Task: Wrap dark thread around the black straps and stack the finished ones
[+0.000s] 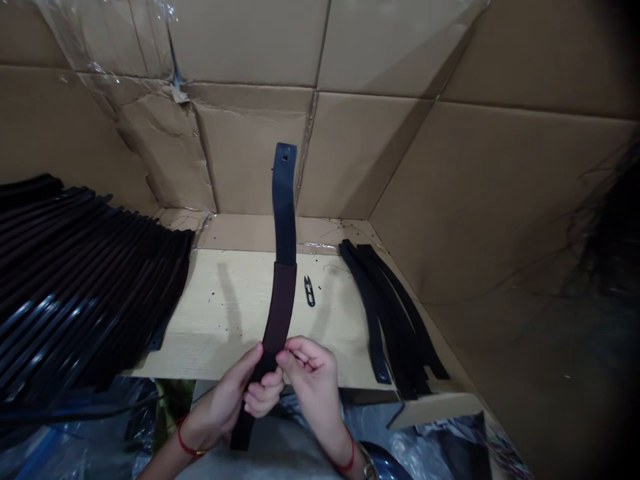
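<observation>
Pinched in the left hand point(253, 390), one long dark strap point(284, 293), maroon mid-length, holed near its top, slants above the table point(200, 333). The right hand point(314, 377) presses thumb and finger together at its edge. One pair of snips point(311, 293) lies beyond.

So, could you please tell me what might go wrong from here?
The snips lie loose on the table and might get knocked as the left hand moves the held strap. The packed pile could slide if bumped. The loose straps on the right reach the front edge, so a sleeve might drag one off.
</observation>
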Action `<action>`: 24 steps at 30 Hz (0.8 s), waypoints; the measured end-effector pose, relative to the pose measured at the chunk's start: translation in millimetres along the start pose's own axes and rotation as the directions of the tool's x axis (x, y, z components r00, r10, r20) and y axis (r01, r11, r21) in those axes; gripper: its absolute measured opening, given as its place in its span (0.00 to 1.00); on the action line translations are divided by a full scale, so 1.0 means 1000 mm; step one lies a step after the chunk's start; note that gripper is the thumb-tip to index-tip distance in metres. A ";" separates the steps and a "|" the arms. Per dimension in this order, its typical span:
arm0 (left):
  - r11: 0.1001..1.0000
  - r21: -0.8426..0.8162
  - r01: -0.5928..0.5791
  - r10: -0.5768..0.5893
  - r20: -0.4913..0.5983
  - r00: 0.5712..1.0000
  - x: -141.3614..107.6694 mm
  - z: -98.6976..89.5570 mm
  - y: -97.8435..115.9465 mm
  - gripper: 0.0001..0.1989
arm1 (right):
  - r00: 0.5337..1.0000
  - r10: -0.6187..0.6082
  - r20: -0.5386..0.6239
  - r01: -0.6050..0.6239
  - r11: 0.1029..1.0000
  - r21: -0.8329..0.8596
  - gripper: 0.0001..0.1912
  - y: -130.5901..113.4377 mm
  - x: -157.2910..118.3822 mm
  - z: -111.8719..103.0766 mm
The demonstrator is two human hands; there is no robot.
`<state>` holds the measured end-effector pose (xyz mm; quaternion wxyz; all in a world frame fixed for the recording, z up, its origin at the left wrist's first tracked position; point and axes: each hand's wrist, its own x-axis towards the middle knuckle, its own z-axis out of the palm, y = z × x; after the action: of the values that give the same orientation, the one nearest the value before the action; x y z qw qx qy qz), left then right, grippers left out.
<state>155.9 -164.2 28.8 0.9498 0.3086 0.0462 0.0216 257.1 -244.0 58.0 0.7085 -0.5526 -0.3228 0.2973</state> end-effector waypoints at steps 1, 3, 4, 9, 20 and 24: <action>1.000 -0.013 0.006 -0.006 0.005 1.000 0.000 0.001 -0.001 0.25 | 0.999 -0.029 -0.029 0.028 0.999 -0.023 0.15 0.001 -0.002 0.001; 0.999 -0.034 0.027 -0.026 0.015 1.000 0.001 0.002 -0.003 0.26 | 0.994 -0.075 -0.082 0.071 0.996 -0.058 0.16 0.004 -0.005 0.004; 0.999 -0.033 0.038 -0.038 0.010 0.999 0.001 0.003 -0.003 0.27 | 0.990 -0.090 -0.104 0.084 0.994 -0.069 0.16 0.006 -0.006 0.006; 0.996 -0.013 0.084 -0.084 -0.037 0.996 0.000 0.006 0.002 0.28 | 0.992 -0.074 -0.103 0.073 0.997 -0.010 0.19 0.006 -0.001 0.009; 0.981 -0.175 0.083 -0.066 0.103 0.993 -0.003 0.003 0.024 0.24 | 0.977 0.070 0.202 -0.093 0.990 0.102 0.18 -0.006 0.023 -0.005; 0.973 -0.200 0.110 -0.084 0.133 0.987 -0.002 0.004 0.024 0.24 | 0.990 -0.088 0.115 0.093 0.995 -0.042 0.12 -0.008 0.020 0.001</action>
<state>153.8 -147.4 45.8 0.9777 0.2061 -0.0003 -0.0396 268.9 -229.1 68.6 0.6887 -0.5364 -0.3939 0.2878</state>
